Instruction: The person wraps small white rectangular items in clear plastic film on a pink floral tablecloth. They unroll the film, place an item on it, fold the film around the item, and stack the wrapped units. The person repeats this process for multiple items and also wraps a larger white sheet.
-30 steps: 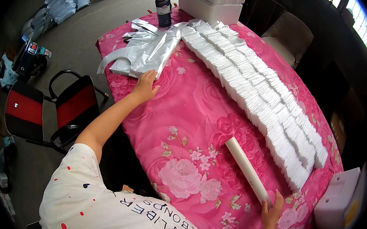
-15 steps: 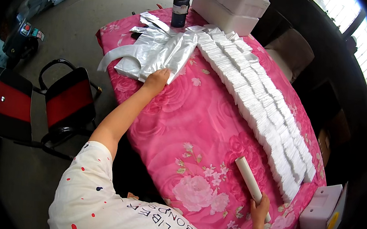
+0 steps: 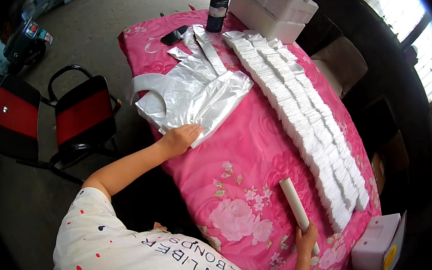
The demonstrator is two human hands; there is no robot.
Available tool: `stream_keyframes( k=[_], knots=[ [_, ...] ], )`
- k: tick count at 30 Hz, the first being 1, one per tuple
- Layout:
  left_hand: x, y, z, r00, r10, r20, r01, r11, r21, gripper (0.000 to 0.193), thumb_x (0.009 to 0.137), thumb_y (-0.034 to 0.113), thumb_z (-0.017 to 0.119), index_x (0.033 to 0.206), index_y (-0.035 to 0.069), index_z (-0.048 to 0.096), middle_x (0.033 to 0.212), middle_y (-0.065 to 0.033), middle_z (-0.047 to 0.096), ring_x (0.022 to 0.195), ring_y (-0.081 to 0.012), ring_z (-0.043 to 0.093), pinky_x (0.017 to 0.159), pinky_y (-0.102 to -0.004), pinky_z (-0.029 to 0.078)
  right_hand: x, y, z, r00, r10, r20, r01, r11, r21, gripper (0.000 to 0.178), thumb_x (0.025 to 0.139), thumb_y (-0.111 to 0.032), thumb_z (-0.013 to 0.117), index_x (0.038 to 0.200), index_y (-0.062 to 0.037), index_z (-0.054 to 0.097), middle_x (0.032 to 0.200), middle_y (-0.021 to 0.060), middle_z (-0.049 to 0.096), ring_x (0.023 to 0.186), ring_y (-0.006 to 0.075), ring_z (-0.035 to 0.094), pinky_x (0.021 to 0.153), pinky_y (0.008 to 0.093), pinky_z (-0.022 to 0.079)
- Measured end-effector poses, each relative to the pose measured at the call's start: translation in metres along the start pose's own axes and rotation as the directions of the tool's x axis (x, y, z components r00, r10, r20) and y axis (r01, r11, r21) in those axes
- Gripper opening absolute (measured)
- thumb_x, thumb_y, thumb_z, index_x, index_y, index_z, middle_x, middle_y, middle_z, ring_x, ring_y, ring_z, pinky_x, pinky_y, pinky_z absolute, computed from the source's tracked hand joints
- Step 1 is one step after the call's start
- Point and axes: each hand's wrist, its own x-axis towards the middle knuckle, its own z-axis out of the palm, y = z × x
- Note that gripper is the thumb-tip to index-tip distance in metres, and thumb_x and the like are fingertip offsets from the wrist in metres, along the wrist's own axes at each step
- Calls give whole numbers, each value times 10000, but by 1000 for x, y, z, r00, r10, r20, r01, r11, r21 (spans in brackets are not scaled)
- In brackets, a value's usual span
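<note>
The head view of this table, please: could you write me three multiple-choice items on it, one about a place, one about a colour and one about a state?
1. Where does the left hand rest?
A. on the plastic bags
B. on the bottle
C. on the chair

2. What colour is the tablecloth?
A. blue
B. pink with flowers
C. plain white

3. How is the white tube held?
A. lying free
B. standing upright
C. gripped at its near end by the right hand

Answers: 1 A, the palm lies on the bags' near edge; 2 B, pink floral cloth covers the table; 3 C, fingers wrap the tube's end.
</note>
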Motion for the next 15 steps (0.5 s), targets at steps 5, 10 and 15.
stream_keyframes(
  k=[5,10,15],
  knots=[
    [-24,72,-23,994,49,102,-35,991,-129,337,736,19,501,1064,-39,549,1054,-178,595,965,-274,597,832,-325,498,-6,-4,-3,1000,27,16,-27,1000,-6,514,691,-116,689,1139,20,477,1087,208,529,1017,381,483,905,430,364],
    [-40,142,-25,974,161,156,-120,961,-248,368,735,39,506,1092,-44,533,1075,-206,576,978,-294,587,837,-324,492,-16,-41,-9,997,54,-47,-61,988,-143,655,745,-196,677,1288,6,370,1352,202,328,1288,363,241,1063,448,207],
    [-39,202,-15,938,258,230,-208,953,-220,385,729,68,510,1084,-80,518,1093,-233,556,1009,-297,570,860,-314,475,-19,-131,-6,975,-207,-79,216,968,130,589,756,-202,666,1254,-4,421,1351,185,337,1271,374,256,1047,454,227]
  ],
)
